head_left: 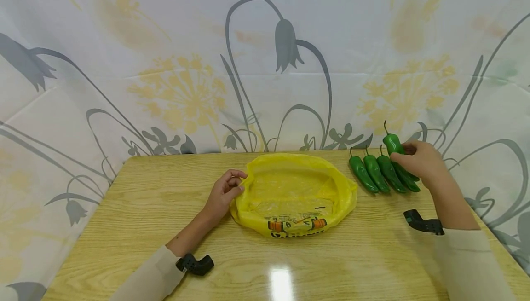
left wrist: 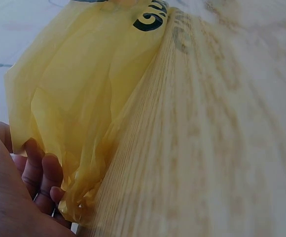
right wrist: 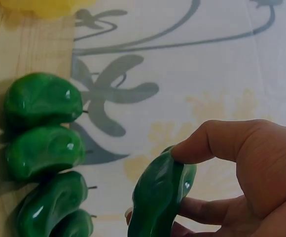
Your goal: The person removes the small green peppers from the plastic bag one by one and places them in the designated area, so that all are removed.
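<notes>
A yellow plastic bag (head_left: pixel 296 190) with black print lies on the table with its mouth spread wide. At its left rim, my left hand (head_left: pixel 225 195) pinches the edge of the plastic between thumb and curled fingers; the left wrist view shows the bag's crumpled side (left wrist: pixel 84 123) by those fingers. My right hand (head_left: pixel 422 160) holds a green pepper (head_left: pixel 392 143) between thumb and fingers, lifted above a row of other peppers (head_left: pixel 374 172). The right wrist view shows the held pepper (right wrist: pixel 158 192) apart from the ones on the table.
Several green peppers lie side by side near the back right of the wooden table (head_left: pixel 174 172), stems toward the rear. A patterned cloth backdrop (head_left: pixel 186 61) rises behind the table's back edge. Black wrist-worn devices (head_left: pixel 194 264) sit on both forearms.
</notes>
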### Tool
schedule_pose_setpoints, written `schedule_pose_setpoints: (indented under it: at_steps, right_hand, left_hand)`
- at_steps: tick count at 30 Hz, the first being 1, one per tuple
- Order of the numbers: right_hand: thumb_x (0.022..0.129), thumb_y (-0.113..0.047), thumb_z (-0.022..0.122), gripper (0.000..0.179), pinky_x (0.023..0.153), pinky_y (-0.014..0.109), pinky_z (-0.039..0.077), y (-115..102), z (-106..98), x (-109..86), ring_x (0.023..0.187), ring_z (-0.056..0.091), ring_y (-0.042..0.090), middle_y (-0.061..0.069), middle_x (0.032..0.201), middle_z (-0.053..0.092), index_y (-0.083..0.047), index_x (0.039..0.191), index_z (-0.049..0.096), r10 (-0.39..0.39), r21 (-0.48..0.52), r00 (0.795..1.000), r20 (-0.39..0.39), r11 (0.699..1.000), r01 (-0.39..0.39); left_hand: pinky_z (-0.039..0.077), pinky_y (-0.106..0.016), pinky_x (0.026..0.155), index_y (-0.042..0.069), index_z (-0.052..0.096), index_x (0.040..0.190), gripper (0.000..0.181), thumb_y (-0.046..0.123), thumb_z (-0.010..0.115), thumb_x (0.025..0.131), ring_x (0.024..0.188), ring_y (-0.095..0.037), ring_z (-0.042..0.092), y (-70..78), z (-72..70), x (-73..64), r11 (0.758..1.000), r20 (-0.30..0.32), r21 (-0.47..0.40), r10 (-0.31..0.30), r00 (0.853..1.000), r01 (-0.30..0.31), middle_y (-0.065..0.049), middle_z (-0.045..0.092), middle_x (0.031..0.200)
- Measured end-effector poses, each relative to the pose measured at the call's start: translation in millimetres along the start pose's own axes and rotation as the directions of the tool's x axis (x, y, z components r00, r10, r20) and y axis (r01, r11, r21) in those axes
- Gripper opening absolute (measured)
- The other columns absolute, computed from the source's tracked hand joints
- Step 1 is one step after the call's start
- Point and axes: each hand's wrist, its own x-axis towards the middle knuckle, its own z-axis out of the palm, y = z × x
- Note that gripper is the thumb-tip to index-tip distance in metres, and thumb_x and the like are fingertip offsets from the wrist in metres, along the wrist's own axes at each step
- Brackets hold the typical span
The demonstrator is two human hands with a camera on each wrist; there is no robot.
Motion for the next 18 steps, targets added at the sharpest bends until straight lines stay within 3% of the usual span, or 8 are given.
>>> schedule_pose_setpoints:
  at_steps: [18]
  right_hand:
    - [0.11,-0.046,0.045,0.086,0.101,0.074,0.043,51,-9,9.4,0.134,0.03,0.071,0.052,0.153,0.02,0.023,0.156,0.02,0.143,0.067,0.989,0.028,0.987,-0.145]
  left_hand:
    - [0.045,-0.024,0.071,-0.013,0.055,0.129,0.027,-0.002,0.054,0.104,0.072,-0.013,0.05,-2.1,0.3,1.2,0.999,0.01,-0.013,0.029,1.0,-0.029,-0.004,0.059,0.086]
